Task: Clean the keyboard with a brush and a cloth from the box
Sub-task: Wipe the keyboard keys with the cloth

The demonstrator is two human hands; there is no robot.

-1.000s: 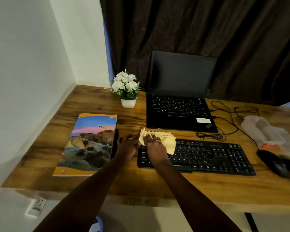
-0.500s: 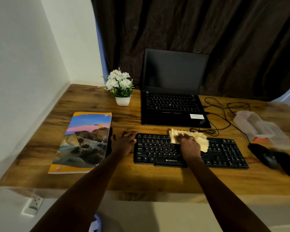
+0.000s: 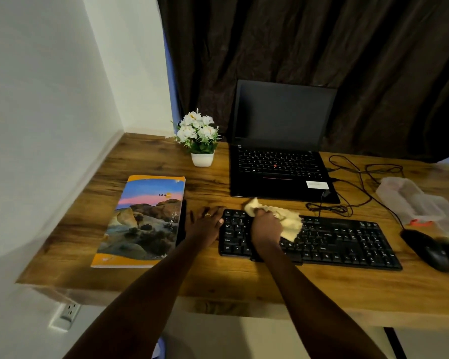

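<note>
On the keyboard (image 3: 322, 237), right hand (image 3: 266, 229) clutching cloth (image 3: 288, 221), left hand (image 3: 205, 225) flat, box (image 3: 415, 203) blurred.

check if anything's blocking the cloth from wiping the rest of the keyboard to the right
Nothing visible does. The right hand presses the cloth onto the left half of the keyboard; the keys to the right lie bare. The mouse sits on the desk past that end.

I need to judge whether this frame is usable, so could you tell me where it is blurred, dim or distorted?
Head view: dim, warm light; the mouse and plastic box at the right edge are smeared; the cloth under the right hand is soft; the wide lens bows the desk edge.
</note>
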